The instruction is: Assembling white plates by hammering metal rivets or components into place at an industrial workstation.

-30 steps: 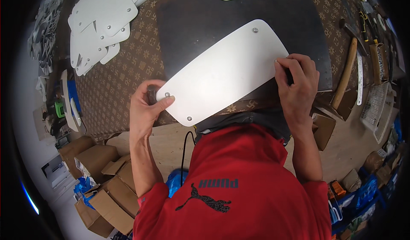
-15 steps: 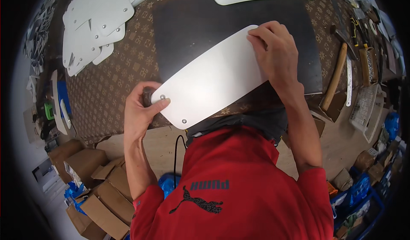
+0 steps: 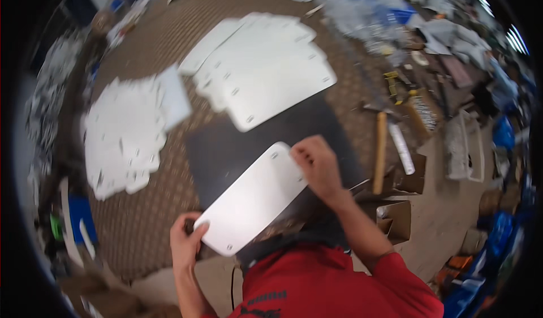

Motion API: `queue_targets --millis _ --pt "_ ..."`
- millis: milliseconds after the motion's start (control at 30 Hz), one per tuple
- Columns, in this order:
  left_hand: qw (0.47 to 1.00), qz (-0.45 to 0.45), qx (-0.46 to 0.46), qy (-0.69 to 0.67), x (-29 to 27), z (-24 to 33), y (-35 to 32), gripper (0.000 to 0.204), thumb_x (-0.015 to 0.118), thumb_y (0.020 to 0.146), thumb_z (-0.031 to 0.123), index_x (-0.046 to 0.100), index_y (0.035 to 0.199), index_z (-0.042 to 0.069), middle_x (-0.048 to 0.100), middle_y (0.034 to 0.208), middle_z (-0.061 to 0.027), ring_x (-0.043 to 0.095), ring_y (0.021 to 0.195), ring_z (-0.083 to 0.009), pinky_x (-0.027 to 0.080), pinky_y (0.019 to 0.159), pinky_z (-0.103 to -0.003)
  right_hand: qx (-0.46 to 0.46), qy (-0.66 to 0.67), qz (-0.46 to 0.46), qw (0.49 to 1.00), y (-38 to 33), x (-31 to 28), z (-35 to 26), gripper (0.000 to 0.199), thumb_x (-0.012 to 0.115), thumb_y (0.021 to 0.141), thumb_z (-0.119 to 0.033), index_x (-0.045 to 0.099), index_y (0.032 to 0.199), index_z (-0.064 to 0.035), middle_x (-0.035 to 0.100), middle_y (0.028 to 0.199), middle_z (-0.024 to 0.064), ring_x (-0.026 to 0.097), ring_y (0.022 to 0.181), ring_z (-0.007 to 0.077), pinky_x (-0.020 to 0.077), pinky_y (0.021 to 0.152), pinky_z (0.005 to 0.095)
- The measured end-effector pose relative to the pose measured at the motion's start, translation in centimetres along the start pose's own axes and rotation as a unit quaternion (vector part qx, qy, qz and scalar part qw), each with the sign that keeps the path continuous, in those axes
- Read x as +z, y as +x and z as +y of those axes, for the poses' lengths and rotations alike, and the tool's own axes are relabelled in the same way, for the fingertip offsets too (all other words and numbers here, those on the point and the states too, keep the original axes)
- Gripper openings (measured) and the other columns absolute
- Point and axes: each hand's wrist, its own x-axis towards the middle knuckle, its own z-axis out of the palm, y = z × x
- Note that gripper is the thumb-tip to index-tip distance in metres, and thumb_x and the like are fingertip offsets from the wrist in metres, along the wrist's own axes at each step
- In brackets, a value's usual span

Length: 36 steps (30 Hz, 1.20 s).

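1. With the white panel (image 3: 251,205) as our clock's centre, it slants from between 7 and 8 o'clock up to between 1 and 2, small metal studs near its corners.
2. Our left hand (image 3: 185,244), at 8 o'clock, holds the panel's near end, narrowed around it with the thumb on the upper face.
3. Our right hand (image 3: 318,165), at 2 o'clock, has its fingers bent in at the far end; blur keeps us from telling whether they grip or only touch.
4. Behind the panel we see a dark mat (image 3: 212,162); we cannot tell whether the panel rests on it.
5. At 12 o'clock we have a fanned pile of white panels (image 3: 271,69), and at 10 o'clock a second pile (image 3: 121,137).
6. Toward 2 o'clock, beyond our right hand, lie a wooden-handled hammer (image 3: 380,154), a pale strip (image 3: 401,148) beside it, and a small box of metal pieces (image 3: 423,113).
7. At 1 o'clock, well apart, we see crumpled clear plastic (image 3: 362,18).
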Motion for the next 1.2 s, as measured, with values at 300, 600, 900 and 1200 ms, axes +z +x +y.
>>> queue_targets --millis 300,600,900,1200 --pt "0.997 0.046 0.040 0.046 -7.7 -2.7 0.4 0.030 0.073 0.093 0.012 0.062 0.120 0.006 0.059 0.097 -0.0060 0.050 0.074 -0.0098 0.036 0.063 -0.026 -0.019 0.053 0.052 0.997 -1.5 -0.2 1.0 0.007 0.071 0.094 -0.006 0.068 0.097 -0.0011 0.061 0.096 0.0094 0.065 0.077 0.0207 0.0531 0.068 0.0309" --pt "0.966 0.250 0.028 -0.057 -11.9 -3.1 -0.8 0.025 0.068 0.098 0.015 0.061 0.118 0.003 0.058 0.097 -0.0056 0.049 0.076 -0.0133 0.037 0.063 -0.029 -0.027 0.104 0.024 0.994 -0.8 0.0 0.7 0.008 0.072 0.094 -0.009 0.069 0.096 -0.0020 0.062 0.095 0.0092 0.064 0.075 0.0208 0.0526 0.068 0.0319" --pt "0.781 0.443 0.190 0.397 -14.3 -9.0 2.2 0.026 0.068 0.088 0.007 0.073 0.113 0.008 0.069 0.107 -0.0146 0.063 0.102 -0.0376 0.050 0.090 -0.045 -0.007 0.032 0.027 0.999 -1.3 -1.8 0.6 0.009 0.066 0.098 -0.007 0.064 0.095 0.0011 0.059 0.089 0.0054 0.054 0.082 0.0141 0.0465 0.076 0.0289" --pt "0.756 0.537 0.194 0.321 -13.7 -10.7 -0.1 0.024 0.069 0.087 0.013 0.073 0.111 0.009 0.067 0.107 -0.0108 0.061 0.106 -0.0341 0.043 0.098 -0.046 0.011 0.016 -0.041 0.999 -1.4 -0.6 1.0 0.015 0.064 0.102 -0.013 0.063 0.100 0.0020 0.058 0.091 0.0039 0.053 0.084 0.0129 0.0447 0.078 0.0284"
